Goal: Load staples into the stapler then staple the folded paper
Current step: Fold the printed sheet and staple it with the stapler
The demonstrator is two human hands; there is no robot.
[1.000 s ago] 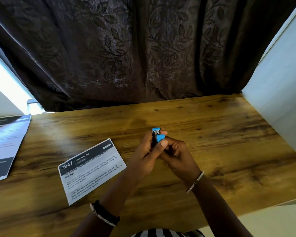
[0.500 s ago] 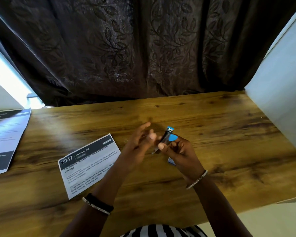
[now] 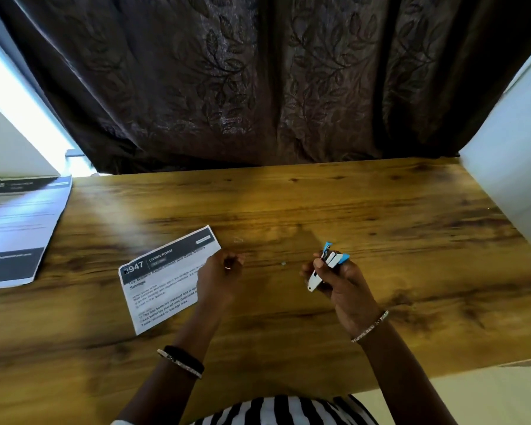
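The right hand (image 3: pixel 347 283) had its grip wrapped around a small blue mini stapler (image 3: pixel 325 265), fingers curled over the body with the thumb at the side, and the stapler looked hinged open, its pale metal magazine angling down toward seven o'clock while the blue tips pointed up toward one o'clock; holding it open and off the worktop (image 3: pixel 380 210) like this probably kept the channel exposed for loading. The left hand (image 3: pixel 218 277) sat at nine o'clock of the right, well apart from it, its fingertips pressed together on something small and bright, possibly a strip of staples, though it was too small to be sure. That hand rested at the right edge of the folded paper (image 3: pixel 163 277), a printed sheet headed with a dark band, which lay flat on the worktop and waited unstapled. By my judgement the loading step was not yet finished. A tiny speck (image 3: pixel 283 263) lay on the wood between the hands, perhaps a loose staple. Farther out at nine o'clock, a second printed sheet (image 3: pixel 16 231) hung over the worktop's left edge, clear of the work. A dark leaf-patterned curtain (image 3: pixel 258 81) closed off twelve o'clock, and a white panel (image 3: pixel 509 167) stood at three o'clock. Nothing stood between the hands.
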